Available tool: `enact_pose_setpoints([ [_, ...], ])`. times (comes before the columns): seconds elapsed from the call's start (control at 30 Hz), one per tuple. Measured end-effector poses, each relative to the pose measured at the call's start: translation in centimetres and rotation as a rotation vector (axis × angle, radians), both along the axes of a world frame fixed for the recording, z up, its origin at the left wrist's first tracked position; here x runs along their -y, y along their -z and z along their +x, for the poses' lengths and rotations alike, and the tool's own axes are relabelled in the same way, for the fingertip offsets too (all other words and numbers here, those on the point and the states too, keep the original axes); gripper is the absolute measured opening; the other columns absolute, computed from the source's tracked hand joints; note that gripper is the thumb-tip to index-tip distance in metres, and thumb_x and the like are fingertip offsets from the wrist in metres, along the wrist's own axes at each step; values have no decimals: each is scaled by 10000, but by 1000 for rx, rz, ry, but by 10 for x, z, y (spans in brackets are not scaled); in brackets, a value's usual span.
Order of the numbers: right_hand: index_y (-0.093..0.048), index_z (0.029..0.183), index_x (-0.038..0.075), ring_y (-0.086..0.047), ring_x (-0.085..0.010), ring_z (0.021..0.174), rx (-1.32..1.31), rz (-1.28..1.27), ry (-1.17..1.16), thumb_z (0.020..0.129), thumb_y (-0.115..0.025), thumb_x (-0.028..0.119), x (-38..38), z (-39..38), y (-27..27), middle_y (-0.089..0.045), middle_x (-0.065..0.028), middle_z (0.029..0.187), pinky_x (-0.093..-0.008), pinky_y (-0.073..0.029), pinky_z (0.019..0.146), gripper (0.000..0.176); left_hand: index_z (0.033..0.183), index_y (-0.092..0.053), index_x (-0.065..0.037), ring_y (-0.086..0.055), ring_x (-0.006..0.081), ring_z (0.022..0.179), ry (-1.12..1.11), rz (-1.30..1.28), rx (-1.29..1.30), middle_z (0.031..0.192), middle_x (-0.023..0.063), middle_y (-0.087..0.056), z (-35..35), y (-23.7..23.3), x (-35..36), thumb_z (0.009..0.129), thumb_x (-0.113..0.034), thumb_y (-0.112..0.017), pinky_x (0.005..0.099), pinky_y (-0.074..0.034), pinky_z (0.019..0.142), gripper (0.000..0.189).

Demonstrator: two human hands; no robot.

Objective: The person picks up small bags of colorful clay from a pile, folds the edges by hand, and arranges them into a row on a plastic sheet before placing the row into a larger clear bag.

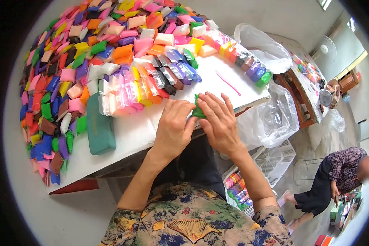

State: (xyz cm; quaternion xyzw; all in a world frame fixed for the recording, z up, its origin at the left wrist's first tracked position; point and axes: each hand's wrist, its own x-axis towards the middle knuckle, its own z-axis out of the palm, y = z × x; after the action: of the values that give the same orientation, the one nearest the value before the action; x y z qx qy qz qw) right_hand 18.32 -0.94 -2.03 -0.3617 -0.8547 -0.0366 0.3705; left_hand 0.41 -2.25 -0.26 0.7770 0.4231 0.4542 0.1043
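A small green packet [198, 110] is pinched between my two hands at the table's front edge. My left hand [173, 124] has its fingers curled, thumb and fingertips on the packet's left side. On its other side my right hand [218, 124] presses its thumb and fingers against the packet. Just beyond my hands lie neat rows of clear-wrapped coloured packets [141, 87], running from pale pink through yellow and orange to black and blue. A thin pink stick [228, 83] rests on the white tabletop [217, 96] ahead of my right hand.
A big heap of loose coloured packets [76, 74] covers the table's left and far side. A dark green case [100, 125] lies left of the rows. Clear plastic bags [270, 117] hang at the right, above a white basket [276, 162]. A person [336, 180] walks at far right.
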Motion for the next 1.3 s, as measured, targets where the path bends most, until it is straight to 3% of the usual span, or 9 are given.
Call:
enact_pose_setpoints([
  [0.1,-508,1338,-7,-485,-339,1315,-241,-182,-114,887,-663,178,2,11,-4,-536,-178,1378,-533,-292,1138,511,1011,-587,11,-533,361,990,-25,42,-37,1021,165,-594,-1,5,1,802,-11,-665,453,-437,885,223],
  [0.2,-510,1277,-2,-512,-365,1239,-307,-88,13,854,-720,221,14,19,2,-558,-199,1291,-546,-317,1112,523,988,-584,14,-528,355,977,-54,78,-59,1000,157,-577,1,6,4,811,-21,-664,455,-435,880,198],
  [0.23,-552,1123,19,-540,-350,1126,-271,-12,67,801,-772,234,14,19,5,-581,-172,1153,-560,-339,1079,446,982,-583,16,-526,352,975,-66,89,-72,994,154,-571,0,5,5,814,-23,-662,455,-434,879,190],
  [0.37,-572,928,57,-569,-281,990,-143,92,110,779,-769,167,11,16,10,-582,-94,1022,-568,-355,1049,270,948,-580,13,-522,346,969,-68,113,-128,968,147,-552,3,5,4,822,-36,-664,447,-440,876,159],
  [0.87,-554,818,46,-558,-259,865,-154,234,192,752,-678,34,0,-10,14,-558,-68,904,-497,-386,964,141,830,-539,-14,-501,307,932,-108,268,-353,899,129,-502,5,8,-1,743,-18,-603,407,-440,830,108],
  [1.07,-549,816,43,-543,-284,867,-184,188,229,753,-680,51,12,-12,11,-553,-77,894,-468,-385,929,146,847,-539,-17,-499,307,942,-98,285,-326,915,129,-500,1,13,-2,766,-30,-624,405,-443,838,118],
  [1.2,-579,932,37,-554,-288,917,-173,232,232,763,-695,92,22,-8,-9,-598,-93,1024,-474,-372,936,211,911,-551,17,-513,334,978,-76,248,-312,997,150,-537,0,13,3,759,2,-634,430,-451,879,174],
  [1.23,-610,1092,19,-570,-291,1047,-136,211,233,799,-681,131,23,-6,-9,-606,-109,1197,-502,-344,1018,321,937,-557,34,-518,347,993,-71,225,-306,1030,161,-553,0,13,4,754,20,-637,441,-454,897,200],
  [1.3,-605,1185,13,-543,-288,1163,-45,189,183,824,-662,155,21,-10,-14,-584,-108,1290,-524,-294,1086,392,941,-558,32,-520,348,1001,-77,234,-287,1042,161,-554,0,16,5,763,18,-636,443,-455,899,195],
])
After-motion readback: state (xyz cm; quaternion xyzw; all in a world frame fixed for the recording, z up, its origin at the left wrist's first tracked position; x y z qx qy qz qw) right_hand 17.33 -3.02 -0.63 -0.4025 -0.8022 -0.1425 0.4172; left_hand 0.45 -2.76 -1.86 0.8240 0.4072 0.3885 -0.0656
